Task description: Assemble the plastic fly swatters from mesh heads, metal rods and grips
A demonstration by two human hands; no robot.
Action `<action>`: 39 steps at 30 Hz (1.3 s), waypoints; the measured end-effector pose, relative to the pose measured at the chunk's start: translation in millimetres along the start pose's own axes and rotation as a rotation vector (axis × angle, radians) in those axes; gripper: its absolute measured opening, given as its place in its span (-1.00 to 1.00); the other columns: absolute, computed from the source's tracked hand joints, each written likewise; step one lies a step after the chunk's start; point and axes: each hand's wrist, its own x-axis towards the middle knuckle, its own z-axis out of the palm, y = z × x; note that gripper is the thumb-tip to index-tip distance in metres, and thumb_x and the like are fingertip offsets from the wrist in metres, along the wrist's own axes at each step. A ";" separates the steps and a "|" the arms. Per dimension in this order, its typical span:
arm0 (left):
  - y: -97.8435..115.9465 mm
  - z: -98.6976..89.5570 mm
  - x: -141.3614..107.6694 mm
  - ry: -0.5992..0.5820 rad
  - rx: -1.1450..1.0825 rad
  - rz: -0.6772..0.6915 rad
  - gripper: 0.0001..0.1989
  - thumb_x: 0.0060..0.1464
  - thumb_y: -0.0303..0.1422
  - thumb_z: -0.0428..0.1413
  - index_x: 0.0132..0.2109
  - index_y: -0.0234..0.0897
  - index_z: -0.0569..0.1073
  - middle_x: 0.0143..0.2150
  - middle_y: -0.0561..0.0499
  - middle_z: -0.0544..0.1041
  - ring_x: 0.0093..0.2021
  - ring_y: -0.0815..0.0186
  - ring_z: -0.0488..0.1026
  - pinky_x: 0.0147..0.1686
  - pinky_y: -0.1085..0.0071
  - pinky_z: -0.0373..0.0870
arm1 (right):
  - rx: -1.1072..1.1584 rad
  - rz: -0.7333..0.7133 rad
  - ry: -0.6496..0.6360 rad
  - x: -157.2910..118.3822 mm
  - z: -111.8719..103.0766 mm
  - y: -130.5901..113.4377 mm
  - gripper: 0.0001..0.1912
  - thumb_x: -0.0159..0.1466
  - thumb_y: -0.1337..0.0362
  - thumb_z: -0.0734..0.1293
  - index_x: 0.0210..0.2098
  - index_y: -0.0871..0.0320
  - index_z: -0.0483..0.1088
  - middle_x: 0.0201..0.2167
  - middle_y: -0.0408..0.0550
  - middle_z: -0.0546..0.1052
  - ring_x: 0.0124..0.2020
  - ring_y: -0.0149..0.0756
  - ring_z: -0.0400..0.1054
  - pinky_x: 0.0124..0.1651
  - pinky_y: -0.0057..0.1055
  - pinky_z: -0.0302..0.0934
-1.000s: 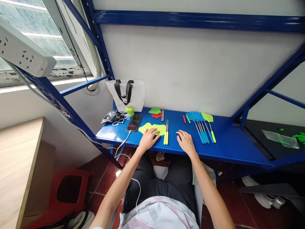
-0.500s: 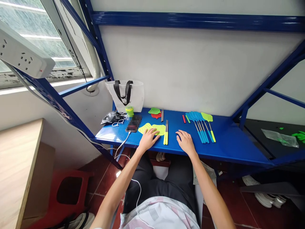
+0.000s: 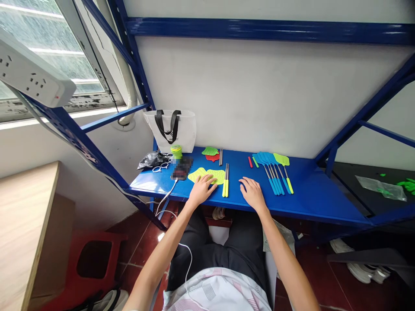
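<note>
Both hands palm down at near edge of blue counter (image 3: 324, 190), nothing gripped. Left hand (image 3: 201, 189): fingers loosely spread, overlapping near edge of two yellow mesh swatter heads (image 3: 221, 173); can't tell if pressing or just above. Right hand (image 3: 253, 191): fingers a little apart, nothing pinched, over bare counter between two yellow-handled rods (image 3: 225, 186) and the blue fly swatters (image 3: 271, 177).

Yellow heads lie side by side, left of the rods, which are parallel, grips toward near edge. Loose parts, heads not on rods. Far side: green mesh head (image 3: 210, 150) overlapping red mesh head (image 3: 212, 158), plain metal rods (image 3: 221, 157) just right of them. Right side: blue swatters fanned out, yellow-green swatter (image 3: 282, 160) at their right, red tube (image 3: 250, 162) and green tube (image 3: 256, 162) at their left.

Step, my read: a pause, hands parked, no handling under way. Next move would call for a real grip: left fingers lifting a thin head by its rim, or right hand reaching left and pinching one rod without dragging its neighbour.

Left end: phone (image 3: 182, 168) with cable, tote bag (image 3: 186, 131) behind.
</note>
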 end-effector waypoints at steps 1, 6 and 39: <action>0.1 0.0 0.0 0.002 0.000 0.000 -0.53 0.63 -0.03 -0.05 0.40 -0.01 0.57 0.50 -0.09 0.52 0.56 0.00 0.36 0.61 -0.18 0.10 | -0.002 -0.001 -0.001 0.0 0.1 0.1 -0.53 0.62 0.18 0.13 0.27 0.05 0.59 0.35 0.13 0.61 0.38 0.08 0.46 0.41 0.10 0.33; 0.6 0.1 -0.2 0.010 -0.002 0.000 -0.53 0.63 -0.03 -0.06 0.40 0.01 0.57 0.50 -0.08 0.52 0.56 0.01 0.36 0.61 -0.16 0.11 | 0.003 -0.001 -0.001 -0.4 0.5 0.1 -0.52 0.62 0.17 0.12 0.28 0.05 0.59 0.35 0.13 0.61 0.38 0.08 0.46 0.41 0.10 0.33; 0.8 -0.1 -0.4 0.005 0.003 0.002 -0.53 0.63 -0.03 -0.07 0.41 -0.02 0.56 0.50 -0.10 0.52 0.56 0.01 0.35 0.61 -0.19 0.10 | 0.041 0.003 0.005 -0.5 -2.0 -1.6 -0.51 0.62 0.15 0.10 0.26 0.02 0.60 0.33 0.14 0.62 0.37 0.10 0.46 0.40 0.13 0.32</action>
